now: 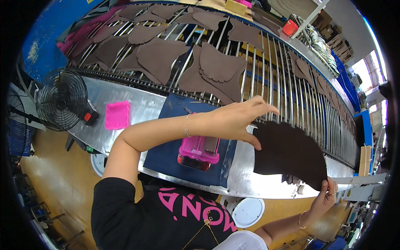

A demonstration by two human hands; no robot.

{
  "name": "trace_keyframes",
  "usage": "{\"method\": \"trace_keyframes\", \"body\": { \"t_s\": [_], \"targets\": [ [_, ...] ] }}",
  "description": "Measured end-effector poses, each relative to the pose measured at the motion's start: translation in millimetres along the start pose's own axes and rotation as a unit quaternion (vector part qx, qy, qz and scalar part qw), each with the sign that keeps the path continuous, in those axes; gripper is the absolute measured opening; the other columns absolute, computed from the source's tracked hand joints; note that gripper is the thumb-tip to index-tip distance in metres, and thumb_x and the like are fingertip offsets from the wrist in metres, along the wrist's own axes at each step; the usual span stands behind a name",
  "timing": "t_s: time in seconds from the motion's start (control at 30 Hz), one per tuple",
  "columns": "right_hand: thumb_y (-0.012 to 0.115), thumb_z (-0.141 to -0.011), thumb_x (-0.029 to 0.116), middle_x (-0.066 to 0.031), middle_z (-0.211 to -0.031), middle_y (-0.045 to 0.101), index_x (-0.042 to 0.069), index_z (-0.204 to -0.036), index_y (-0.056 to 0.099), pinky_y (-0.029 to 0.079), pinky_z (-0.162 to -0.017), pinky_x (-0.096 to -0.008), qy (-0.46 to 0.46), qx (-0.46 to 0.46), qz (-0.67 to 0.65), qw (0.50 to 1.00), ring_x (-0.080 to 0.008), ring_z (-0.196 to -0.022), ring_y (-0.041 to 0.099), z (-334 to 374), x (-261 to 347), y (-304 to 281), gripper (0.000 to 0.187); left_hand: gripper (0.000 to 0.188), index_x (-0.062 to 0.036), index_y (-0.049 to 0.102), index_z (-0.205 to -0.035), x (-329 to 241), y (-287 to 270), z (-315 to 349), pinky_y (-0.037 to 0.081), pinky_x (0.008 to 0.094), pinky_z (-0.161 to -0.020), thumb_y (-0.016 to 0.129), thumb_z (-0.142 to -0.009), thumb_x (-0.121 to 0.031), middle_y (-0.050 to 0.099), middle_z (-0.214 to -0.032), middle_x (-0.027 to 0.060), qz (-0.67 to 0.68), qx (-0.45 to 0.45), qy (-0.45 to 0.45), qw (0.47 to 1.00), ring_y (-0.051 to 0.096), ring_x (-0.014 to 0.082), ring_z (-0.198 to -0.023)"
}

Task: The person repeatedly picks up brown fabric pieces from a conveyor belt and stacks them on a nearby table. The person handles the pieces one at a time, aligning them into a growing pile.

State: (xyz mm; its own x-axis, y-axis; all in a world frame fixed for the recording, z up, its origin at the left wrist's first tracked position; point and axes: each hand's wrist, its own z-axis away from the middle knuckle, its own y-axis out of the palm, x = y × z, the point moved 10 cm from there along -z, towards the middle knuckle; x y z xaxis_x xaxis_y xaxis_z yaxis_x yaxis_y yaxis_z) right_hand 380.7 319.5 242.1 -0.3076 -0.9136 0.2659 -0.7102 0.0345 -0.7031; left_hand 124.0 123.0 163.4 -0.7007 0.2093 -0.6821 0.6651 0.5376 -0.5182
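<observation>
One dark-brown scalloped panel [287, 150] slants, long axis down rightward, over the steel table [246, 180] between left hand [237, 118] and right hand [326, 196]; the right pinches its lower tip, the left, thumb at the upper-left edge, probably grips too

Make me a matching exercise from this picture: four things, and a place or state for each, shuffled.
1. Dark scalloped piece
2. Wire-caged fan
3. Blue sheet
4. Rack of metal rods

A. lying beneath the pink holder
B. bearing flat brown pieces
C. gripped at a corner by the right hand
D. left of the pink tray

Pairs: 1-C, 2-D, 3-A, 4-B
</observation>
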Motion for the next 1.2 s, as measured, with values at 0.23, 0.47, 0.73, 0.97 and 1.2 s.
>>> {"method": "trace_keyframes", "body": {
  "t_s": [0.23,0.47,0.73,0.97,1.2],
  "targets": [
    [0.064,-0.082,0.008,-0.0067,-0.071,0.054,0.003,-0.086,0.063,0.033,-0.088,-0.0356,-0.193,0.072,0.116,0.972,-0.0213,-0.072,0.050,-70,83,39,0.006,0.022,0.0013,0.063,-0.096,35,4,-17,0.049,0.0353,-0.060,0.062,-0.087,-0.018,0.063,-0.075,0.0139,-0.032,0.022,-0.039,0.999,0.063,0.0243,-0.065],
    [0.065,-0.084,0.012,-0.0076,-0.093,0.065,0.004,-0.102,0.066,0.037,-0.087,-0.0349,-0.078,-0.072,0.135,0.985,-0.0214,-0.085,0.057,-76,38,28,0.020,0.029,0.0052,0.053,-0.114,194,-50,38,0.049,0.0234,-0.042,0.058,-0.090,-0.010,0.061,-0.069,0.0089,0.335,-0.167,-0.323,0.869,0.060,0.0141,-0.048],
    [0.055,-0.092,0.019,-0.0071,-0.093,0.063,0.005,-0.096,0.063,0.031,-0.088,-0.0352,0.086,0.109,0.113,0.984,-0.0220,-0.087,0.054,-12,-41,99,0.017,0.066,-0.0023,0.012,-0.145,386,-144,107,0.054,0.0301,-0.053,0.046,-0.090,0.005,0.051,-0.107,0.0198,0.392,-0.481,-0.351,0.701,0.063,0.0234,-0.066],
    [0.057,-0.089,0.018,-0.0052,-0.083,0.061,0.006,-0.090,0.064,0.030,-0.089,-0.0370,0.146,0.132,0.172,0.965,-0.0204,-0.084,0.055,22,-54,99,0.014,0.071,-0.0065,0.007,-0.147,483,-178,113,0.056,0.0323,-0.052,0.038,-0.086,0.010,0.052,-0.102,0.0178,0.393,-0.566,-0.355,0.632,0.064,0.0260,-0.067],
    [0.058,-0.087,0.017,-0.0051,-0.081,0.060,0.006,-0.089,0.064,0.032,-0.085,-0.0369,0.141,0.135,0.192,0.962,-0.0209,-0.080,0.056,28,-50,93,0.012,0.051,0.0091,0.020,-0.132,495,-184,97,0.061,0.0355,-0.059,0.051,-0.092,-0.002,0.054,-0.099,0.0211,0.390,-0.570,-0.342,0.637,0.067,0.0327,-0.078]
  ]
}}
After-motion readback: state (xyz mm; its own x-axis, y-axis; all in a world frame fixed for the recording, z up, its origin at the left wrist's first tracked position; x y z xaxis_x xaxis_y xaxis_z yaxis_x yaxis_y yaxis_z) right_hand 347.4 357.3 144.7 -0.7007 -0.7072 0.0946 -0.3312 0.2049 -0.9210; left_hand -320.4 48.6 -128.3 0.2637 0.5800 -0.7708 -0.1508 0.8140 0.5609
